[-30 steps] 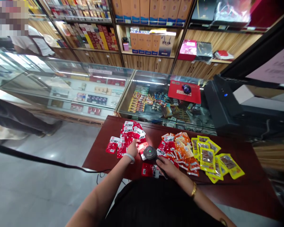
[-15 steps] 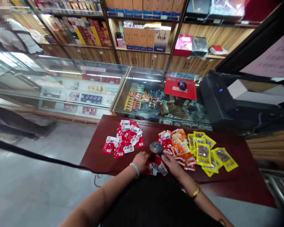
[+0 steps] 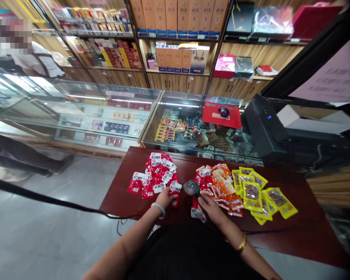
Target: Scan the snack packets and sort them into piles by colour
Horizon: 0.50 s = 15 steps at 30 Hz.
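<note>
Shop interior: glass display counters point(image 3: 111, 112) and stocked shelves stand behind a dark red table point(image 3: 280, 217). On the table, a pile of red snack packets point(image 3: 157, 173) lies at 10 o'clock from the handheld barcode scanner point(image 3: 191, 188); orange packets point(image 3: 221, 186) and yellow packets point(image 3: 256, 190) lie at 3 o'clock.

The left hand point(image 3: 167, 197) pinches one red packet point(image 3: 175, 191) between closed fingertips, just left of the scanner head. The right hand point(image 3: 210, 206) is wrapped around the scanner handle, fingers closed.

Procedure, as judged: hold the packet flat, barcode side toward the scanner window, steady and near the head. Keep the packet clear of the red pile and of the loose packet point(image 3: 196, 208) at 6 o'clock, so only one code reads.
</note>
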Each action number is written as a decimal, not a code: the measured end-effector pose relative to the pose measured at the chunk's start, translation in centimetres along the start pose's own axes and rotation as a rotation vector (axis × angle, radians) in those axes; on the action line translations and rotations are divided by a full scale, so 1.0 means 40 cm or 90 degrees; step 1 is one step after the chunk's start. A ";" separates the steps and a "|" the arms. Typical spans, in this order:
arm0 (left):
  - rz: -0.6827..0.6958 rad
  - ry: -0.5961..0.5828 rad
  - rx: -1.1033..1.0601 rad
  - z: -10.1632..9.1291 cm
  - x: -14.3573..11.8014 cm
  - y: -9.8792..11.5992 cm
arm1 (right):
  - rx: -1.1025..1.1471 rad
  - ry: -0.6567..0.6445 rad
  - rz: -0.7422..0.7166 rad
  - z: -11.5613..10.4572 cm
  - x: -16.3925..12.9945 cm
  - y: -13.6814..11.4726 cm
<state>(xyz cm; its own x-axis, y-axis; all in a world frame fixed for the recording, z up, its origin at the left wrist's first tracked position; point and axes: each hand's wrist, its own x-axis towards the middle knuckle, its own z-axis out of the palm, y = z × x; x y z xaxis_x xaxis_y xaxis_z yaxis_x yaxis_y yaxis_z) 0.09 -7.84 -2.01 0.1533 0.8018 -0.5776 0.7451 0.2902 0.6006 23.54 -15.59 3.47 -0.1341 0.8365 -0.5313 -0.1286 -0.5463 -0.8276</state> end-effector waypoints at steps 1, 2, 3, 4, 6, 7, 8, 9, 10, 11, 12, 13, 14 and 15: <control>-0.016 0.022 -0.078 -0.014 0.007 -0.002 | 0.003 0.000 0.002 0.000 0.000 -0.001; -0.027 0.035 -0.146 -0.026 0.012 -0.002 | 0.005 0.001 0.005 0.001 -0.001 -0.001; -0.033 0.044 -0.205 -0.035 0.016 -0.001 | 0.006 0.003 0.008 0.002 -0.001 -0.001; -0.035 0.050 -0.253 -0.043 0.018 0.001 | 0.006 0.003 0.012 0.004 -0.001 -0.002; -0.030 0.057 -0.315 -0.052 0.020 0.006 | 0.006 0.000 0.015 0.011 -0.002 -0.005; -0.024 0.056 -0.333 -0.053 0.020 0.008 | 0.005 -0.007 0.013 0.016 -0.002 -0.006; -0.018 0.055 -0.343 -0.053 0.019 0.010 | 0.002 -0.016 0.010 0.022 -0.002 -0.008; -0.015 0.055 -0.349 -0.052 0.018 0.011 | -0.002 -0.025 0.006 0.028 -0.002 -0.011; -0.013 0.052 -0.353 -0.049 0.016 0.011 | -0.006 -0.034 0.003 0.034 -0.002 -0.013; -0.011 0.050 -0.357 -0.047 0.015 0.011 | -0.009 -0.040 0.001 0.040 -0.002 -0.015; -0.010 0.045 -0.362 -0.044 0.013 0.011 | -0.013 -0.047 0.000 0.046 -0.001 -0.017; -0.007 0.040 -0.369 -0.041 0.010 0.011 | -0.021 -0.057 0.001 0.051 -0.001 -0.019; -0.002 0.036 -0.380 -0.039 0.008 0.011 | -0.032 -0.071 0.001 0.056 -0.001 -0.021; 0.005 0.034 -0.396 -0.036 0.005 0.010 | -0.047 -0.087 0.002 0.060 -0.001 -0.022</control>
<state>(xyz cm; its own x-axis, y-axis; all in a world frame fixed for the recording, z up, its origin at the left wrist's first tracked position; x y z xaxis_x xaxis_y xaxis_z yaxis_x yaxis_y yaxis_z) -0.51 -6.80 -1.10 0.1126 0.8255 -0.5531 0.2238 0.5213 0.8235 21.30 -15.25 4.65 -0.2679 0.8186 -0.5081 -0.0563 -0.5397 -0.8399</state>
